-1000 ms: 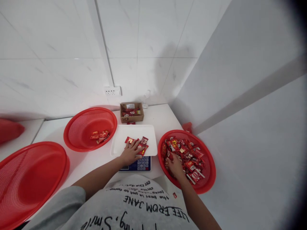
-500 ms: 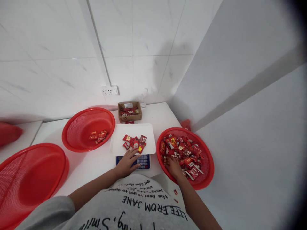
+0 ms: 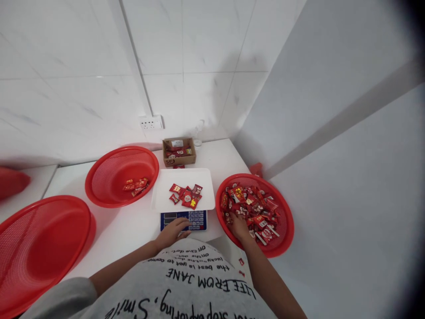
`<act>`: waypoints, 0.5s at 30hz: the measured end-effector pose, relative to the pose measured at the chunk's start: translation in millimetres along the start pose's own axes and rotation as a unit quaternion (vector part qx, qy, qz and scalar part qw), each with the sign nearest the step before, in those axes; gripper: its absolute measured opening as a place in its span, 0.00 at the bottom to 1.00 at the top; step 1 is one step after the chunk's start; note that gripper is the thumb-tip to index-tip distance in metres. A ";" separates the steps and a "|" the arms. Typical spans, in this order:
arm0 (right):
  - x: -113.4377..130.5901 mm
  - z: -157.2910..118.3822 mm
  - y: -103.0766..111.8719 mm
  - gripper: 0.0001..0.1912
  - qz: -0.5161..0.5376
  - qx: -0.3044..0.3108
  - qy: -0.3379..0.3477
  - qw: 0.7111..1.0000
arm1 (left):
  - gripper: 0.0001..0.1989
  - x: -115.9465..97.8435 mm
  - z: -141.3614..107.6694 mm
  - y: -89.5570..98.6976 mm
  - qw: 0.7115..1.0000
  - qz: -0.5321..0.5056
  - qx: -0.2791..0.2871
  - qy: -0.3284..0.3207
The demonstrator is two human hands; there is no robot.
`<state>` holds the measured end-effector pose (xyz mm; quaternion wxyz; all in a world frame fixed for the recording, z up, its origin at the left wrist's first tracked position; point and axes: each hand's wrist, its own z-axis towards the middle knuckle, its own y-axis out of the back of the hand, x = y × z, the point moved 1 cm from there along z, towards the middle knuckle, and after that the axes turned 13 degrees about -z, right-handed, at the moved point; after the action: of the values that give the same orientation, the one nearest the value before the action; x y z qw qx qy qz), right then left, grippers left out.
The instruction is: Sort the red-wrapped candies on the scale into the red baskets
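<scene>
My left hand (image 3: 173,232) rests at the front of a blue digital scale (image 3: 184,215), its fingers stretched out by the keypad and holding nothing. On the scale's white tray (image 3: 162,186) lies a small pile of red candy packets (image 3: 187,198). My right hand (image 3: 237,226) reaches into a red mesh basket (image 3: 288,230) at the right, which holds many red wrapped candies (image 3: 255,207). Its fingertips dip among the wrappers at the basket's left side, so whether they grip anything is hidden.
Another red basket (image 3: 102,177) with several orange-red packets stands left of the tray; a further red basket (image 3: 76,248) sits nearer at the left. Behind the tray are a cardboard box (image 3: 179,160) of red packets and a clear bottle (image 3: 198,137). Walls (image 3: 332,199) close in behind and right.
My left hand has drawn back from the candy packets on the tray to the scale's keypad. My right hand stays in the basket, nearly in the same place.
</scene>
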<state>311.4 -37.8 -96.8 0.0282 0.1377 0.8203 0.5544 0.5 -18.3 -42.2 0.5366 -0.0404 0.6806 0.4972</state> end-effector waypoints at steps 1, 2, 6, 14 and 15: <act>0.0 -0.7 -0.2 0.27 0.013 -0.003 -0.008 1.000 | 0.19 -0.8 0.0 0.2 1.000 -0.005 0.011 0.012; -0.2 -1.6 -0.4 0.27 0.025 -0.008 -0.014 1.000 | 0.19 -1.3 -0.2 0.4 0.999 -0.009 0.021 0.026; -4.3 -4.1 -1.6 0.24 0.078 -0.033 -0.022 0.996 | 0.19 -2.0 -1.2 0.6 0.996 -0.026 0.047 0.067; -18.3 -7.0 5.4 0.25 0.202 -0.094 -0.081 0.971 | 0.17 -7.3 1.9 4.6 0.992 -0.049 0.071 0.096; -18.7 -7.5 9.5 0.25 0.230 -0.112 -0.093 0.962 | 0.17 -8.3 2.3 5.4 0.991 -0.052 0.071 0.096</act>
<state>329.7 -46.1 -87.2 -0.0088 0.3700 0.6931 0.6186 2.5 -17.9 -32.2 0.4949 -0.0850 0.7599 0.4128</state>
